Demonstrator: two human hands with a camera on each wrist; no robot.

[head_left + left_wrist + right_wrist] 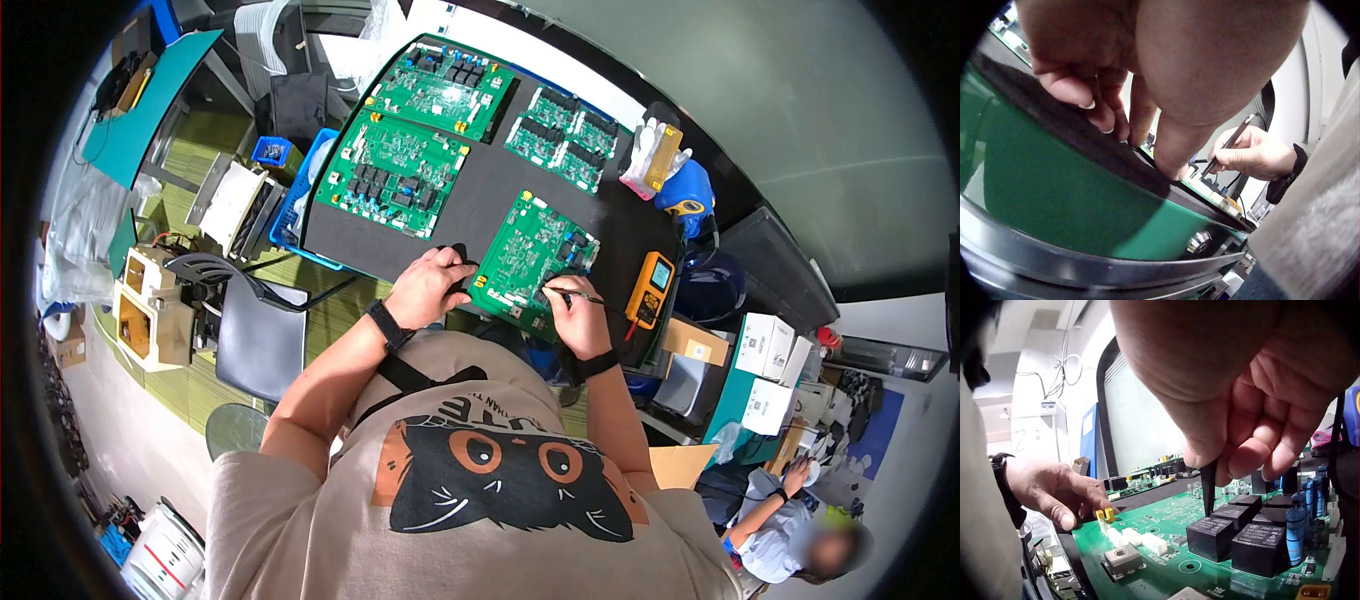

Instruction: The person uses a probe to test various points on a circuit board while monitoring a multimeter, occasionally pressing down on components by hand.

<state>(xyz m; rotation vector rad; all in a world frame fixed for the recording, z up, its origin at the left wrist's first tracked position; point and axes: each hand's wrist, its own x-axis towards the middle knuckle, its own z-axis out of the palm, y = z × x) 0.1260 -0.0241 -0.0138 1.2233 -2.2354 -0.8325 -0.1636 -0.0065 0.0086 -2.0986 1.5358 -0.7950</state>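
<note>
A green circuit board point(520, 250) lies at the mat's near edge, with black block relays point(1259, 547) and blue cylindrical parts point(1295, 534) on it. My right hand point(580, 325) pinches a slim black pen-shaped tool point(1229, 147) between thumb and fingers. Its tapered tip points down at the top of a relay in the right wrist view. My left hand point(428, 288) rests at the board's left edge, thumb and fingertips right at the rim beside two yellow connectors point(1105, 514).
Two large boards point(395, 175) point(440, 90) and several smaller joined boards point(562, 138) lie farther back on the dark mat point(490, 170). An orange-and-black multimeter point(650, 290) lies to the right, near a blue tool point(688, 190). A blue basket point(290, 225) and chair point(262, 340) stand left.
</note>
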